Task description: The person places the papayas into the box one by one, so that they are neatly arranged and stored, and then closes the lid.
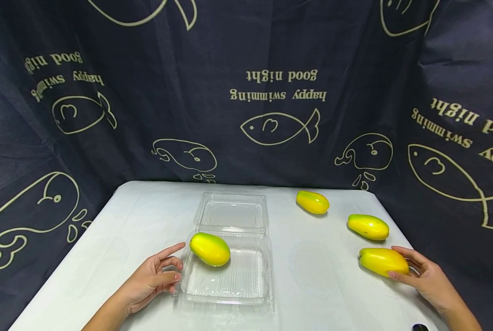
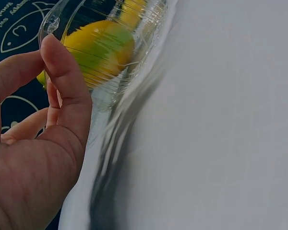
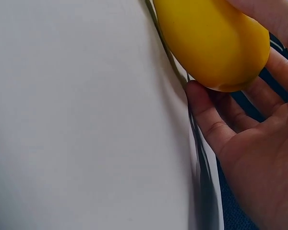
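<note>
A clear plastic clamshell container (image 1: 229, 299) lies with its lid folded back. One yellow-green papaya (image 1: 211, 249) sits in the left part of its base. My left hand (image 1: 153, 280) is at the base's left side, thumb and bent fingers pinching the plastic rim (image 2: 44, 28), index finger stretched toward the papaya. On the right, my right hand (image 1: 430, 278) holds another papaya (image 1: 382, 261) by its rounded end, with the thumb on the near side and fingers on the far side. In the right wrist view that papaya (image 3: 213, 45) lies between thumb and fingers.
Two more papayas lie on the white table (image 1: 147, 220): one papaya (image 1: 368, 227) just beyond my right hand, another papaya (image 1: 313, 202) near the back edge. A small black object (image 1: 419, 327) shows at the front right. Dark printed curtains (image 1: 279, 161) surround the table.
</note>
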Tool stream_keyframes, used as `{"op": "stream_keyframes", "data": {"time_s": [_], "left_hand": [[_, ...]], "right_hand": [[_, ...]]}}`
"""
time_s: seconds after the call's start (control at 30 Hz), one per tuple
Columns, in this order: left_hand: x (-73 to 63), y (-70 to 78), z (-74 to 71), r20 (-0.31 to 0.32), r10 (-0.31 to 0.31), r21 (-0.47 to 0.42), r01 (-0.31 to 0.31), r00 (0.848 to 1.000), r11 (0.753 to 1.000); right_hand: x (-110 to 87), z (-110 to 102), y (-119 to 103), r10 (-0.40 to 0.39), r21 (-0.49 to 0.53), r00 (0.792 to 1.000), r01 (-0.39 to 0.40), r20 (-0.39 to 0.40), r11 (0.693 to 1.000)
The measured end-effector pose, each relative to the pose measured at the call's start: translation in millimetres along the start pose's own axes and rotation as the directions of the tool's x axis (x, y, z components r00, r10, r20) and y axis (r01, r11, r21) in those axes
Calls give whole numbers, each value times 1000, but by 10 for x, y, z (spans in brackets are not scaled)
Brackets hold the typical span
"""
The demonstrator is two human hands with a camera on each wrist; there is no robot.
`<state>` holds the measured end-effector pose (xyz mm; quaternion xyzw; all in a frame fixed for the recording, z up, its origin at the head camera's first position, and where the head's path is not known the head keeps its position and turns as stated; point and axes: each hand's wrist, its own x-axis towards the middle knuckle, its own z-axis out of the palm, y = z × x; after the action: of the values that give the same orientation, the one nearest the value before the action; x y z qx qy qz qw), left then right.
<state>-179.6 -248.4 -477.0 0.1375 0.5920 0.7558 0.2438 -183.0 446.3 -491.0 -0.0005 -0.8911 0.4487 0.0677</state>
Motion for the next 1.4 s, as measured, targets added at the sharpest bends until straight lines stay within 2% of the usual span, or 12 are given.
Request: {"op": "stream_keyframes", "data": {"time_s": [0.67,0.93,1.17,1.4], "left_hand": [[2,12,11,-14,-13,5,13,1000,1000],[-2,17,13,-10,-12,-3,12,1000,1000],[-4,14,7,11,4,-5,-4,1000,1000],[-2,10,0,14,5,-10,-5,1000,1000]], "right_hand": [[-25,81,-53,-70,62,997,69,14,996],[-41,107,-68,-143,134,989,138,28,981],[-49,159,-123,-156,48,988,155,0,987],[-59,175,-175,-146,54,989,146,14,988]]}}
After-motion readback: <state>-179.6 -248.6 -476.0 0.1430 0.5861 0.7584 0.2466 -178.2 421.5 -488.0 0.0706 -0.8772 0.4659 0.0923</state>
